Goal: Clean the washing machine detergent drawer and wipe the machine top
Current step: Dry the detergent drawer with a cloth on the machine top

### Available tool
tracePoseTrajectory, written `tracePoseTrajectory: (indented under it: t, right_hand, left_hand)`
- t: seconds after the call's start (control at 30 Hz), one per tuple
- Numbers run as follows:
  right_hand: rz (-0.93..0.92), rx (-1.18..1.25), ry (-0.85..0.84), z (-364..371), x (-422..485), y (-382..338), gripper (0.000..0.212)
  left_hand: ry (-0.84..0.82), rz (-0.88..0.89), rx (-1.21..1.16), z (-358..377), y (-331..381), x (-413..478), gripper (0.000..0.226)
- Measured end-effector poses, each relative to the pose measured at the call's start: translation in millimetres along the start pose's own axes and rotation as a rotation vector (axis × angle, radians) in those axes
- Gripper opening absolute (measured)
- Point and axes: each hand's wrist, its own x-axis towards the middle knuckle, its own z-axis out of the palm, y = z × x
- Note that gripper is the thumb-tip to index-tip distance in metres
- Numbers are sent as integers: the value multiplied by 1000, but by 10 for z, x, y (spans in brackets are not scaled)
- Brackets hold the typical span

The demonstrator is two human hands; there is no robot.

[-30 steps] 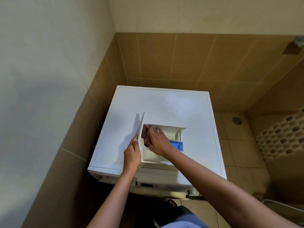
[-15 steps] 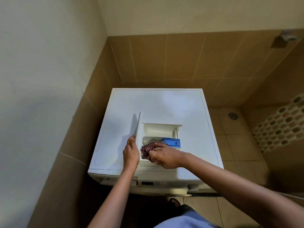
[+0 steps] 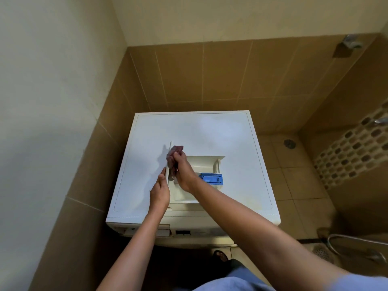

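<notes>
So, a plain cream wall (image 3: 52,101) on the left meets glossy tan tiles (image 3: 210,76) in the corner. The white washing machine (image 3: 199,131) is boxy with a smooth, flat top, tight to the left wall, with open floor to its right. The left hand (image 3: 160,192) has its fingers straight, pressed against the left face of the detergent drawer (image 3: 205,162). This cream plastic drawer lies on the machine top, near-centre, its thin front panel standing on edge. The right hand (image 3: 183,173) grips a crumpled maroon cloth (image 3: 175,154) against the panel's far end. A blue rectangular insert (image 3: 212,178) sits in the drawer. A round floor drain (image 3: 289,143) and a pebble mosaic wall (image 3: 352,148) are at the far right.
</notes>
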Motion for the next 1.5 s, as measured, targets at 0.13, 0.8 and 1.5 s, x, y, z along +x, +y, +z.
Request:
tracePoseTrajectory:
  t: [0.13, 0.8, 1.5]
  right_hand:
    - [63, -174, -3, -107, -191, 246, 15]
    - [98, -391, -208, -404, -334, 351, 30]
    - [-148, -509, 422, -1464, 57, -565, 15]
  left_hand:
    - [10, -35, -48, 11, -36, 51, 55]
    - [-11, -11, -69, 9, -67, 106, 50]
    - [-51, 93, -35, -27, -58, 32, 50]
